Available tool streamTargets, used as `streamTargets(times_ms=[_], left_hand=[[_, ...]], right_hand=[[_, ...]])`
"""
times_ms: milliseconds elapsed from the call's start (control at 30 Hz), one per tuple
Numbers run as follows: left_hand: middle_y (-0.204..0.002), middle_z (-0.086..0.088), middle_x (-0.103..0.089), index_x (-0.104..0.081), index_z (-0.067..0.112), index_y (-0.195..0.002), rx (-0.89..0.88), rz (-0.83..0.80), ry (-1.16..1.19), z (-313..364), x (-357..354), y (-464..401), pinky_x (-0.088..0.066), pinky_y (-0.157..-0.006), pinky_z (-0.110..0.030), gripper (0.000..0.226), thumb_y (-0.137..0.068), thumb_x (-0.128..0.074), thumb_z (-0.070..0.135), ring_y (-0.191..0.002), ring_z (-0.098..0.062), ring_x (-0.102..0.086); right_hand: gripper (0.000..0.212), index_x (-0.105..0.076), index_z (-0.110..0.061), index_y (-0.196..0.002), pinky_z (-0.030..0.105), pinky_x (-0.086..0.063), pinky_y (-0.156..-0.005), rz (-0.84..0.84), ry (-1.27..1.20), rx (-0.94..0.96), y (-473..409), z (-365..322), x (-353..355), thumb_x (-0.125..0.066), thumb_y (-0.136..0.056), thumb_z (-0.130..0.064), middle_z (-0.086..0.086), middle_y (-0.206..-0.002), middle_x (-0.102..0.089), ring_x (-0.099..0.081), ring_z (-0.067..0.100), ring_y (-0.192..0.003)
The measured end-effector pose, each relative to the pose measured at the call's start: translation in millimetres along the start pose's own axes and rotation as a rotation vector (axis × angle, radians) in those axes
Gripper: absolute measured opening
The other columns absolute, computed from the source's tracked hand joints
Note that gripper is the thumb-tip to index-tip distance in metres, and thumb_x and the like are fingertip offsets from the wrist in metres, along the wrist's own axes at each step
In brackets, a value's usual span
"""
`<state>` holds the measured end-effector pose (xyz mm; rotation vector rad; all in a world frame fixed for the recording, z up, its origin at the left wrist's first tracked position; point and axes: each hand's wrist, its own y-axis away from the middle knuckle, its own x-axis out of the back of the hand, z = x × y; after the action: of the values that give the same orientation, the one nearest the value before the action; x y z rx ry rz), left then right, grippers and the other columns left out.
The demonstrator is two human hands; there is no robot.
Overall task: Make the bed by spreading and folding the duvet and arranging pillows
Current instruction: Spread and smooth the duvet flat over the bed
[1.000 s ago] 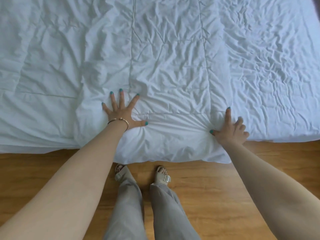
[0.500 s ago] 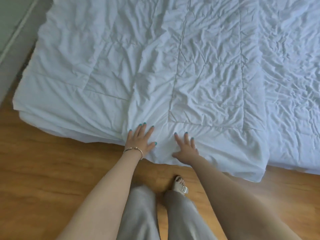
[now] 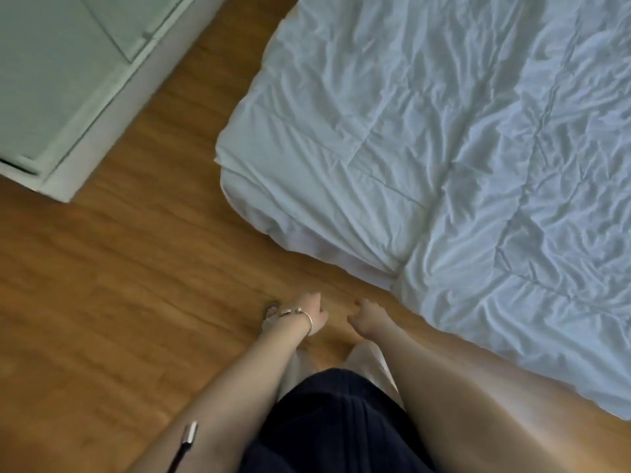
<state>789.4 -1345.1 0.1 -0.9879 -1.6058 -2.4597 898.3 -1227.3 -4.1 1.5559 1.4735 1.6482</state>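
White and heavily creased, the duvet lies spread over the bed, its near corner hanging over the edge just above the wooden floor. Both hands hang over the floor, off the duvet and holding nothing — the left hand, with a bracelet at its wrist, and the right hand near each other, fingers loosely curled. Motion blur hides the fingertips. A pale cabinet stands at the upper left.
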Motion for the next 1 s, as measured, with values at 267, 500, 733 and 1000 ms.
streamTargets(times_ms=[267,500,733,1000], left_hand=[[-0.124,-0.006,-0.06,-0.054,0.016,-0.124,0.155,0.018,0.229,-100,55,-10,-0.048,-0.092,-0.036,0.039,-0.092,-0.046,0.036,-0.111,-0.027,-0.058],[-0.128,-0.01,-0.055,-0.051,0.008,-0.127,0.146,0.109,0.328,-133,151,-57,-0.043,-0.09,-0.031,0.035,-0.095,-0.045,0.023,-0.106,-0.025,-0.054],[-0.133,-0.012,-0.049,-0.042,0.012,-0.138,0.195,0.299,0.513,-158,260,-120,-0.044,-0.095,-0.035,0.041,-0.097,-0.044,0.022,-0.116,-0.029,-0.052],[-0.138,-0.011,-0.047,-0.037,0.018,-0.143,0.068,0.177,0.395,-185,370,-199,-0.042,-0.102,-0.041,0.047,-0.098,-0.042,0.033,-0.121,-0.03,-0.05]], right_hand=[[0.054,-0.037,-0.014,-0.147,0.035,-0.033,-0.109,-0.06,-0.013,0.113,-15,-149,-8,-0.047,-0.097,-0.031,0.01,-0.149,-0.04,-0.04,0.028,-0.135],[0.062,-0.028,-0.009,-0.148,0.034,-0.04,-0.101,-0.013,-0.135,0.136,-74,-249,56,-0.051,-0.095,-0.031,0.014,-0.143,-0.045,-0.048,0.03,-0.126],[0.06,-0.028,-0.021,-0.149,0.043,-0.042,-0.101,0.132,-0.153,0.237,-114,-315,115,-0.049,-0.093,-0.024,0.013,-0.139,-0.037,-0.044,0.032,-0.123],[0.069,-0.02,-0.033,-0.151,0.041,-0.036,-0.107,0.306,-0.196,0.105,-132,-378,113,-0.053,-0.091,-0.027,0.003,-0.157,-0.014,-0.021,0.026,-0.141]])
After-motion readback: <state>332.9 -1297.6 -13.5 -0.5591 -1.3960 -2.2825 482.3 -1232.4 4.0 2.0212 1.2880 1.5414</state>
